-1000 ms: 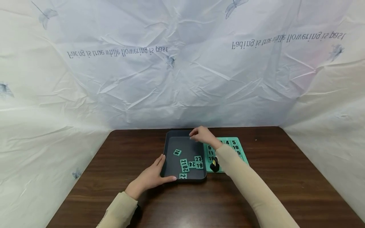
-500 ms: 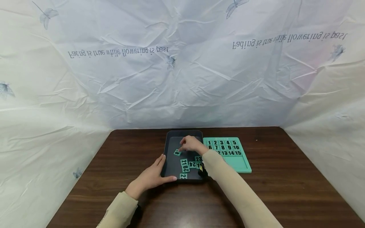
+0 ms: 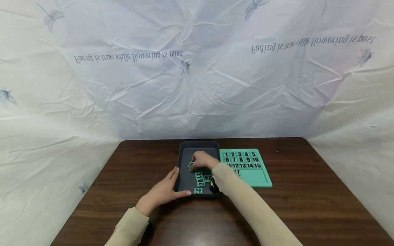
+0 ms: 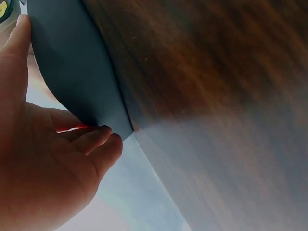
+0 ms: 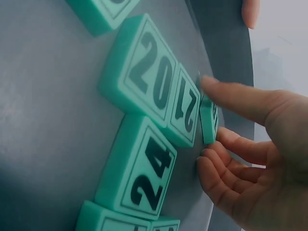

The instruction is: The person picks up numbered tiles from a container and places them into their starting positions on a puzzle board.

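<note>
A dark tray (image 3: 184, 171) lies on the brown table beside a green number board (image 3: 256, 176). My right hand (image 3: 191, 166) reaches into the tray and pinches a green number tile (image 5: 210, 115) up on its edge, its number hidden. Tiles 20 (image 5: 139, 72), 21 (image 5: 185, 110) and 24 (image 5: 144, 178) lie flat next to it. My left hand (image 3: 172, 186) grips the tray's near left corner, thumb along the left wall and fingers curled under the wall (image 4: 77, 57).
The board holds tiles 1 to 15 in rows, and its lower part is bare. The wooden table (image 3: 307, 191) stretches to either side. Crinkled white sheeting (image 3: 197, 85) with printed text walls in the back and both sides.
My right hand has come from the tray's far right corner down and left into the tray, onto the tile marked 18. The left hand has stayed on the tray.
</note>
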